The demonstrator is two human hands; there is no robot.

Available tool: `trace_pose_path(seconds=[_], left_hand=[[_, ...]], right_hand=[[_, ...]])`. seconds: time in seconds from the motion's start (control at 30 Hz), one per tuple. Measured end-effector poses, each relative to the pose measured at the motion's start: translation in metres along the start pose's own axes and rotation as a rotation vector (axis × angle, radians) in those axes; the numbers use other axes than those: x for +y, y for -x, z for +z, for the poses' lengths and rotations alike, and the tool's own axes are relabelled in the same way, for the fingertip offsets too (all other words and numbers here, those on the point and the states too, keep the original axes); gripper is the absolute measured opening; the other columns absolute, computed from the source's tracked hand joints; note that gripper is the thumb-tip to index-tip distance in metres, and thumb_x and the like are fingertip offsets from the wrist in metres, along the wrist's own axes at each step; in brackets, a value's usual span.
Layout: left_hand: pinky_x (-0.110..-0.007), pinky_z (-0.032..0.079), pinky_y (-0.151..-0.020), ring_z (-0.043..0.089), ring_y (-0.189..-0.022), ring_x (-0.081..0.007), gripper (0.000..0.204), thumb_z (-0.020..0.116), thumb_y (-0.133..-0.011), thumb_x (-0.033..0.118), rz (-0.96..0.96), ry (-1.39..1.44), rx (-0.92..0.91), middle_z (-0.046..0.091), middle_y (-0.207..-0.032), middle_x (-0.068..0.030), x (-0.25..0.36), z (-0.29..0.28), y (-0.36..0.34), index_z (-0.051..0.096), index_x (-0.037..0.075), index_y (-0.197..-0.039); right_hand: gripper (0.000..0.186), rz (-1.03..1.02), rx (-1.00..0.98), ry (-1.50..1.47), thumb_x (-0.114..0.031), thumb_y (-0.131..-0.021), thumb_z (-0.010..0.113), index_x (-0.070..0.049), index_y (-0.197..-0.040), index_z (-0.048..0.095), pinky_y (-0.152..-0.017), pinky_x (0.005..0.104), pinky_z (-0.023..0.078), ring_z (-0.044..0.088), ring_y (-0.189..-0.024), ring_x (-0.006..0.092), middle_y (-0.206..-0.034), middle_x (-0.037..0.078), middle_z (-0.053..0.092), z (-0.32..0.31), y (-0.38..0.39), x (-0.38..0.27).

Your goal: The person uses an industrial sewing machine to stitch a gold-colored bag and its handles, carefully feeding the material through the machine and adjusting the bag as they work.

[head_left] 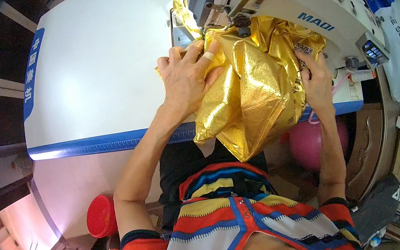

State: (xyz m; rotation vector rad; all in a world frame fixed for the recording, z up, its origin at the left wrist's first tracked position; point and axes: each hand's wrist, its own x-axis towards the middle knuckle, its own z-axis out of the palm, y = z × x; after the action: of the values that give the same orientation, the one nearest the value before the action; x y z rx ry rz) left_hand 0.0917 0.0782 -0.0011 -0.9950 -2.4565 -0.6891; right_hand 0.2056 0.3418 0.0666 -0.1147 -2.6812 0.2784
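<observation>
A crumpled piece of shiny gold foil-like fabric [255, 80] lies bunched under the head of a white sewing machine [307, 10]. Its lower corner hangs over the table's front edge toward my lap. My left hand [185, 78], with a band on one finger, grips the fabric's left side close to the needle area, fingers bent and thumb partly behind a fold. On the right, my right hand [316, 79] is closed on the fabric's edge, beside a small printed patch. The needle and presser foot are mostly hidden by the machine head and the folds.
The white sewing table [94, 73] has a blue front edge. A thread spool [362, 75] lies at the machine's right end, under a small control panel [373, 51]. Below are a red tub [101, 216], a pink round object [311, 144] and wooden furniture [369, 151].
</observation>
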Motion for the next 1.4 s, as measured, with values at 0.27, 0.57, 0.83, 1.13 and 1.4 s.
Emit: trace_pose_path(seconds=[0.27, 0.57, 0.83, 1.13, 1.4], left_hand=[[-0.041, 0.030, -0.077, 0.045, -0.095, -0.0250, 0.043, 0.064, -0.081, 0.036, 0.030, 0.011, 0.075, 0.057, -0.113, 0.0003, 0.003, 0.003, 0.000, 0.059, 0.020, -0.121], [-0.041, 0.030, -0.076, 0.046, -0.093, -0.0253, 0.043, 0.065, -0.080, 0.035, 0.025, 0.019, 0.062, 0.059, -0.112, 0.0008, 0.003, 0.002, 0.000, 0.058, 0.019, -0.120], [-0.047, 0.032, -0.086, 0.048, -0.101, -0.0270, 0.044, 0.066, -0.080, 0.034, 0.047, -0.044, 0.069, 0.058, -0.114, -0.0033, 0.006, -0.003, -0.002, 0.058, 0.017, -0.119], [-0.046, 0.033, -0.087, 0.050, -0.103, -0.0249, 0.038, 0.068, -0.078, 0.029, 0.111, 0.117, 0.155, 0.057, -0.116, -0.0067, 0.000, 0.003, 0.000, 0.058, 0.013, -0.112], [-0.047, 0.033, -0.087, 0.051, -0.101, -0.0243, 0.033, 0.056, -0.081, 0.018, 0.225, 0.037, 0.072, 0.058, -0.118, -0.0044, 0.002, -0.004, -0.002, 0.060, 0.013, -0.114]], right_hand=[[0.039, -0.042, -0.040, -0.008, 0.006, -0.073, 0.051, -0.003, -0.109, 0.063, -0.077, 0.0468, 0.046, 0.057, -0.087, 0.0435, -0.098, 0.026, 0.054, 0.003, -0.009, 0.000], [0.040, -0.001, 0.047, 0.009, 0.007, -0.074, 0.050, -0.004, -0.110, 0.063, -0.077, 0.0479, 0.045, 0.057, -0.091, 0.0428, -0.101, 0.027, 0.053, 0.011, -0.002, 0.001], [0.042, 0.007, 0.047, 0.007, 0.007, -0.074, 0.050, -0.005, -0.113, 0.061, -0.080, 0.0477, 0.044, 0.055, -0.095, 0.0450, -0.105, 0.028, 0.052, 0.012, 0.000, 0.001], [0.042, 0.049, 0.070, -0.010, 0.009, -0.075, 0.048, -0.006, -0.113, 0.060, -0.081, 0.0470, 0.044, 0.054, -0.097, 0.0439, -0.106, 0.027, 0.051, 0.013, 0.002, -0.005], [0.044, 0.050, 0.069, -0.004, 0.009, -0.075, 0.048, -0.005, -0.115, 0.058, -0.082, 0.0467, 0.043, 0.054, -0.099, 0.0430, -0.106, 0.026, 0.049, 0.016, 0.002, -0.006]])
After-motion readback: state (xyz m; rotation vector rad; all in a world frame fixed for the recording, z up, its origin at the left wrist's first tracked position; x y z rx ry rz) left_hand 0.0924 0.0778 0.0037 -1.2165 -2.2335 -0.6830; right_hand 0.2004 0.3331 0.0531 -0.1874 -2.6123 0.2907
